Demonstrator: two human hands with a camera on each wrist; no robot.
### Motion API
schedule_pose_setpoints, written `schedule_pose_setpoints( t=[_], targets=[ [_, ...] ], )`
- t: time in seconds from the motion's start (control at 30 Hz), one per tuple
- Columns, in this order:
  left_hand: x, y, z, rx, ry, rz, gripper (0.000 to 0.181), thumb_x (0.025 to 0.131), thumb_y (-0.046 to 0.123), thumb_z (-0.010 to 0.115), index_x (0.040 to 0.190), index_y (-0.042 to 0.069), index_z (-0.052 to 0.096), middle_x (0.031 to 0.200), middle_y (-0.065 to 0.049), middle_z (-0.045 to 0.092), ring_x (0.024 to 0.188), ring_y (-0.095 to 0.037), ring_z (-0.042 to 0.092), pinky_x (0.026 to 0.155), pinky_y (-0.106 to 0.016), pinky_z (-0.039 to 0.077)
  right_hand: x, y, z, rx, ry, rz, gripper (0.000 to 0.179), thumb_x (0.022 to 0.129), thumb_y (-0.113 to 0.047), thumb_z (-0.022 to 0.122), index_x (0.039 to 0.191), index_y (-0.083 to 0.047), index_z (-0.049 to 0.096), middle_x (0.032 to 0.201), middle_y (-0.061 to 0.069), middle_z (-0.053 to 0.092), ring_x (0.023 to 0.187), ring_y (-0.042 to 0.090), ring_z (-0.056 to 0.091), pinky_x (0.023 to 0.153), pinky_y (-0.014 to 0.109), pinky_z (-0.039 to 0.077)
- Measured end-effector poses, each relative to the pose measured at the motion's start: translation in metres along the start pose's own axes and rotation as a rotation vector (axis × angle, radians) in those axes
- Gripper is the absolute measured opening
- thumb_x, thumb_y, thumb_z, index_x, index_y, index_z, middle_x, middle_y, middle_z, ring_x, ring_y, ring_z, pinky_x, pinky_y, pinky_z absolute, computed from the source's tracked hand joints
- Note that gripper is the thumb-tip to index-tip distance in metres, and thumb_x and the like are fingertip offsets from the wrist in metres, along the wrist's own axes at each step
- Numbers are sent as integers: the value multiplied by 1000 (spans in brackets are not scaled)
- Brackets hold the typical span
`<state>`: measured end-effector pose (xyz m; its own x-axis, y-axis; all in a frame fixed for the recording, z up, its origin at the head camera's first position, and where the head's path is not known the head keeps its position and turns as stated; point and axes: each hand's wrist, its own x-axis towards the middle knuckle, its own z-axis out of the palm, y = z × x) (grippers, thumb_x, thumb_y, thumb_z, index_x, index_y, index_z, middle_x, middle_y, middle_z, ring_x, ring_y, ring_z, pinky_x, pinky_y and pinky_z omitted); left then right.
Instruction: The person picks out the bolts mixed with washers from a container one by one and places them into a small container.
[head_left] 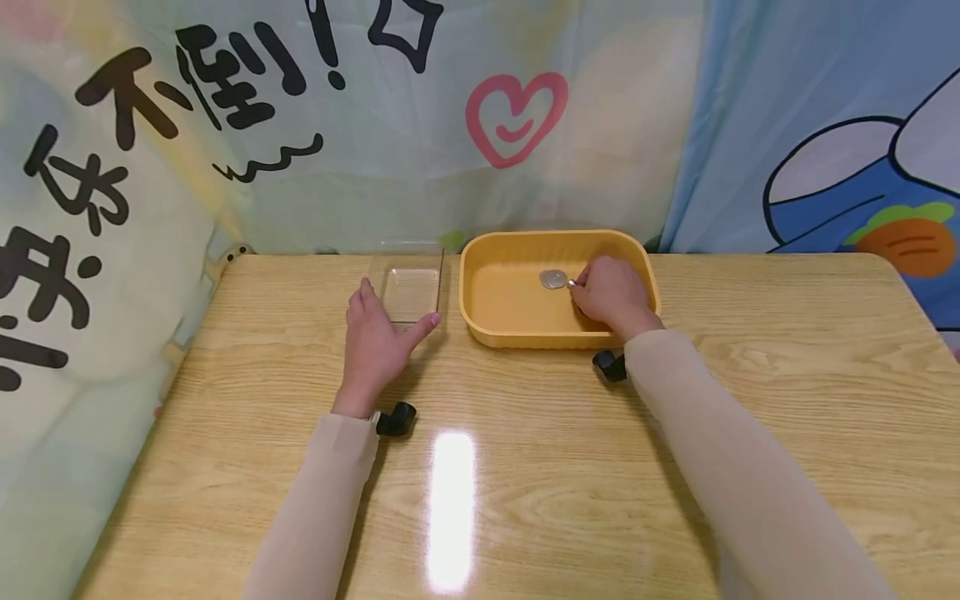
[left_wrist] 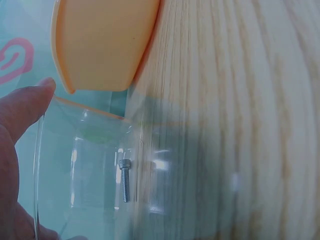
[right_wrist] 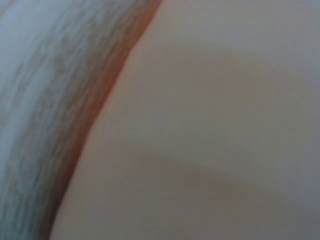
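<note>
while the right hand [head_left: 609,292] pinches a metal piece [head_left: 572,284] in the yellow tray [head_left: 551,341], right of the clear box [head_left: 412,293] where the left hand [head_left: 375,343] spreads wide, we judge the piece light, hard, slippery, best held by its sides.

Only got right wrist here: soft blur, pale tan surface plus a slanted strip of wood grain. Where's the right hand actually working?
Observer: Head view puts the right hand inside the yellow tray.
Operator: Anything in there with it?
Observer: Yes, something silvery lies on the tray floor just left of the hand; too small to identify.
Operator: My view has nothing past that. What's over on the other side?
Observer: Left wrist view: one screw shows through the wall of the clear box by the left hand.
</note>
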<state>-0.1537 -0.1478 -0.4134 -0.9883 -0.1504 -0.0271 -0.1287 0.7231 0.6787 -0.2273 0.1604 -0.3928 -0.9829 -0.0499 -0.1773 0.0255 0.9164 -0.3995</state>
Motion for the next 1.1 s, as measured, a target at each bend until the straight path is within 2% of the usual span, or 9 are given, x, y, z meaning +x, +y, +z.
schedule_pose_setpoints(
  t=[0.1,0.27,0.37,0.53,0.73,1.1],
  targets=[
    [0,0,-1,4,5,0,121,83,63,71,158,-7,6,159,-28,18,143,-42,28,115,-50,30,0,-1,0,-3,4,-1,32,97,-22,58,70,-6,63,59,5,48,63,25,51,56,31,35],
    [-1,1,-2,7,1,5,121,84,63,72,157,-8,6,159,-28,18,144,-42,27,116,-50,29,-1,-2,0,-4,16,0,25,99,-22,58,95,-1,71,83,12,64,79,30,57,68,37,45],
    [0,1,-1,10,4,8,121,84,62,71,157,-8,7,159,-29,18,144,-42,27,116,-50,29,-2,-3,-1,-7,21,-5,26,100,-22,58,105,1,70,97,16,67,86,32,59,76,42,48],
    [-1,1,-2,9,5,11,121,84,62,71,157,-9,7,159,-29,18,144,-42,27,115,-50,30,-4,-5,-3,-1,32,-18,26,100,-21,58,105,2,67,102,19,64,90,34,58,81,45,48],
    [-1,2,-1,14,2,12,121,84,62,72,157,-9,6,158,-29,18,144,-42,27,115,-50,30,-7,-8,-5,-5,50,-35,25,101,-20,57,107,3,66,107,20,57,105,34,49,91,47,44],
    [-2,1,0,10,11,13,121,83,61,73,157,-9,7,158,-29,19,143,-43,28,115,-51,31,-15,-21,-8,18,63,-40,23,101,-21,58,110,-1,63,106,19,51,103,33,45,84,46,44]
  ],
)
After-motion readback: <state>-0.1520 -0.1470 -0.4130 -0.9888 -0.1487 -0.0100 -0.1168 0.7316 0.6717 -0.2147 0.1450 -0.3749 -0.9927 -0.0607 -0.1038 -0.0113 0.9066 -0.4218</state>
